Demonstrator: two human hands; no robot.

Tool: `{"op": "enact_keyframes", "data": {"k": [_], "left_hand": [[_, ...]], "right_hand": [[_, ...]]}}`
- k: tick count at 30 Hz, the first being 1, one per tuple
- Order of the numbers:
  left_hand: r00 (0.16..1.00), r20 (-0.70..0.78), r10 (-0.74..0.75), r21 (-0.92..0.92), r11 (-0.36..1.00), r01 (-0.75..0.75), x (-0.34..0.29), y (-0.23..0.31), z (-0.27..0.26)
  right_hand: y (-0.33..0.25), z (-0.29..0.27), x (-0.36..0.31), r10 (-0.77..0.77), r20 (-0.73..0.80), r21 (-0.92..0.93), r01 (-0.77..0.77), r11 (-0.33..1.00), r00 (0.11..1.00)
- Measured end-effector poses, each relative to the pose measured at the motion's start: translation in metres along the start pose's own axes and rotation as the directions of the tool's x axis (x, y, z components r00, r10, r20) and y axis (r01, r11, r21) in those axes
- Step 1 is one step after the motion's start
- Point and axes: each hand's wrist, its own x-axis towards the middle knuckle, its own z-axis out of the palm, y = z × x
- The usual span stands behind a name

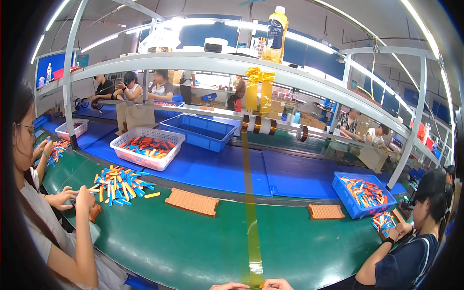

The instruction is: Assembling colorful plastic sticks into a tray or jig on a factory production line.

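At the lower edge, my left hand (229, 286) and my right hand (277, 284) are close together, mostly cut off by the picture's rim. Their fingers look closed around something small, with a bit of orange and green showing; its kind is hidden. A long translucent amber tape strip (250, 212) runs down from the tape rolls (261, 125) on the bar above and ends between my hands. Farther off on the green table lie an orange ridged tray (192, 202) and, to the right, a second ridged tray (326, 211).
To the left, a person handles small pieces beside a pile of orange and blue sticks (121, 186). A white basket (159, 162) and blue bins (198, 137) stand behind. At right, another person works near a full blue bin (355, 210). A drink bottle (275, 36) tops the overhead shelf.
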Motion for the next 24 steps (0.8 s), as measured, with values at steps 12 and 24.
{"op": "enact_keyframes", "data": {"k": [12, 24], "left_hand": [[0.999, 0.033, -0.028, 0.031, 0.999, 0.027, -0.003, 0.009, 0.002], [0.999, 0.031, 0.028, 0.209, 0.977, -0.034, -0.002, 0.012, 0.000]], "right_hand": [[0.014, -0.008, 0.002, 0.005, -0.002, 0.009, -0.005, 1.000, 1.000], [0.023, -0.014, 0.005, -0.018, 0.037, 0.046, 0.016, 0.999, 0.999]]}}
